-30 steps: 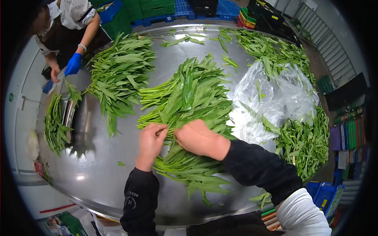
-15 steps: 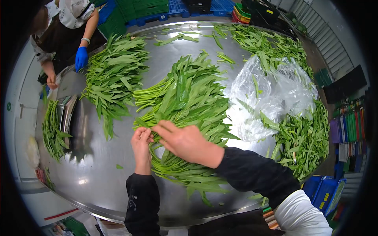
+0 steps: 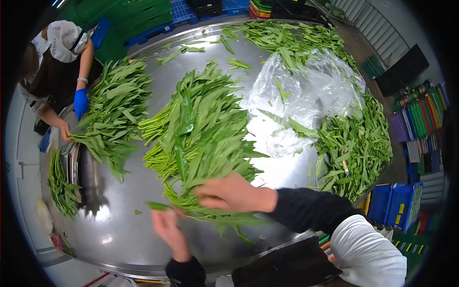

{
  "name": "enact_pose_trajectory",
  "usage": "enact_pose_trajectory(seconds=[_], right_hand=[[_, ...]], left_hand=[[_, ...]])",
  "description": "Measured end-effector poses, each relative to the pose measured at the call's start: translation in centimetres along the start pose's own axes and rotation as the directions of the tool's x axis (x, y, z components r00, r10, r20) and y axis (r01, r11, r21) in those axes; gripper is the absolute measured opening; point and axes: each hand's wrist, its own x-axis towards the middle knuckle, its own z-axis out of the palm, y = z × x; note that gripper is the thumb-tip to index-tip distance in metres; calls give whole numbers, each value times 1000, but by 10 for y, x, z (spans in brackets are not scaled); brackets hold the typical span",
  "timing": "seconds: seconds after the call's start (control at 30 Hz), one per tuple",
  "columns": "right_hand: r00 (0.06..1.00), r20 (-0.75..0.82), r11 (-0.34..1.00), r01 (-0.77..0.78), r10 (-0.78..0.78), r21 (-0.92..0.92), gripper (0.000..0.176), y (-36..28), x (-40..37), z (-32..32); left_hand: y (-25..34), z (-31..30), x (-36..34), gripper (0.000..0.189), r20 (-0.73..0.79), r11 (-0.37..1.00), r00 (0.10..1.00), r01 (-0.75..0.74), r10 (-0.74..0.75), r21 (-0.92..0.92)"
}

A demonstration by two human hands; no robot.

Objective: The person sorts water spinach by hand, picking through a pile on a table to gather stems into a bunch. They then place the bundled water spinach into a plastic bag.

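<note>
A large pile of water spinach [image 3: 210,119], with long leaves and pale green stems pointing left, lies in front of me on the metal table [image 3: 129,225]. My left hand [image 3: 170,233] is just off the pile's lower left end. Its fingers are closed, and a green leaf [image 3: 158,206] sticks out at the fingertips. My right hand [image 3: 237,193] is over the near side of the pile, its fingers pointing left and smeared by motion. Loose stems and leaves trail below it toward the table's front edge.
Across the table, a person [image 3: 62,71] with one blue glove [image 3: 81,103] handles another water spinach pile [image 3: 119,100]. A small bunch [image 3: 62,186] lies by a scale-like metal device [image 3: 73,167]. Clear plastic [image 3: 306,91] and loose greens [image 3: 356,148] cover the right side; blue crates [image 3: 394,205] stand beyond.
My left hand has moved down, away from the stem ends, with the leaf. My right hand has shifted right and down. The other person's bare hand now reaches the far pile's leaves.
</note>
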Motion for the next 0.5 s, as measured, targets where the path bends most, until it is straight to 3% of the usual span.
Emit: enact_pose_trajectory(seconds=[0.03,0.07,0.1,0.13,0.17,0.2,0.27,0.3,0.33,0.37,0.4,0.43,0.47,0.5], right_hand=[[998,49,996,-46,43,72,19,-2,-30,-3],[992,101,985,-93,78,146,18,-1,-62,-6],[927,305,974,-226,218,-9,18,2,-93,-15],[801,511,951,-266,310,-160,21,13,-125,-21],[739,560,921,-226,374,-317,22,25,-164,-30],[671,594,871,-169,444,-461,24,31,-196,-39],[730,479,783,-123,487,-609,40,20,-210,-67],[728,489,789,-115,480,-603,40,18,-208,-77],[771,375,795,-265,515,-546,46,18,-203,-86],[792,256,790,-402,554,-463,51,18,-199,-88],[799,262,799,-392,542,-456,51,19,-194,-82],[865,97,839,-443,493,-317,53,20,-185,-72],[887,-81,871,-462,455,-167,55,23,-176,-60],[894,-110,893,-442,433,-78,58,30,-164,-45]], left_hand=[[-3,8,-34,11,106,994,990,91,-97,64],[-22,5,-69,17,337,936,941,-95,-27,339],[-13,19,-92,24,621,912,784,-265,14,314],[-8,39,-111,26,791,908,611,-341,18,243],[-5,51,-123,29,915,906,403,-394,18,156],[-9,51,-131,29,913,905,407,-393,12,163],[-23,49,-141,37,788,900,612,-303,-68,314],[-19,40,-138,37,649,905,739,-134,-180,404],[-16,37,-134,41,446,949,862,113,-240,293],[-14,33,-128,45,226,942,915,315,-334,115],[-22,26,-122,50,68,961,959,272,-275,42],[-35,19,-115,54,-92,977,972,213,-214,-24],[-47,17,-111,54,-98,978,973,207,-208,-16],[-61,15,-107,56,-227,967,940,239,-255,-93]])
